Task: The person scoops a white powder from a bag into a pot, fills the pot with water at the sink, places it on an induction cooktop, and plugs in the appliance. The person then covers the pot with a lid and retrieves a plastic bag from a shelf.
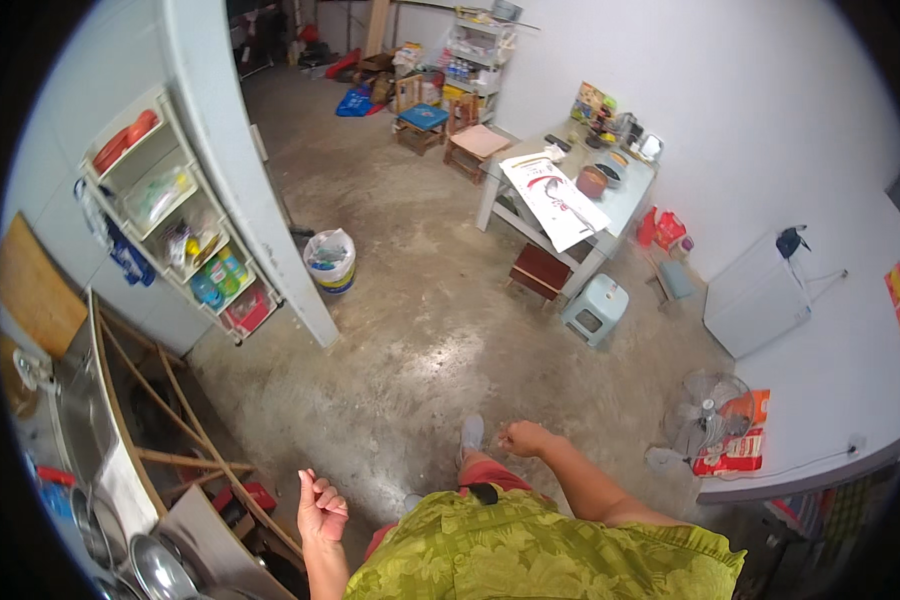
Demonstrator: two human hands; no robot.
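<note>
My left hand [321, 504] is raised at the lower left, its fingers curled in towards the palm, and I see nothing in it. It is nearest to the wooden-framed sink stand [210, 442] but apart from it. My right hand [525, 439] hangs over the concrete floor [390, 375], loosely closed, with no object visible in it. Beside it, one of my grey shoes [472, 431] is planted forward on the floor.
Left stand a post [247, 187], a shelf rack [187, 217], a lined bucket [330, 259] and metal bowls [157, 566]. Ahead are a glass-topped table [630, 199], a plastic stool [596, 304] and wooden chairs [421, 116]. A fan [709, 409] and a white cabinet [757, 300] stand right.
</note>
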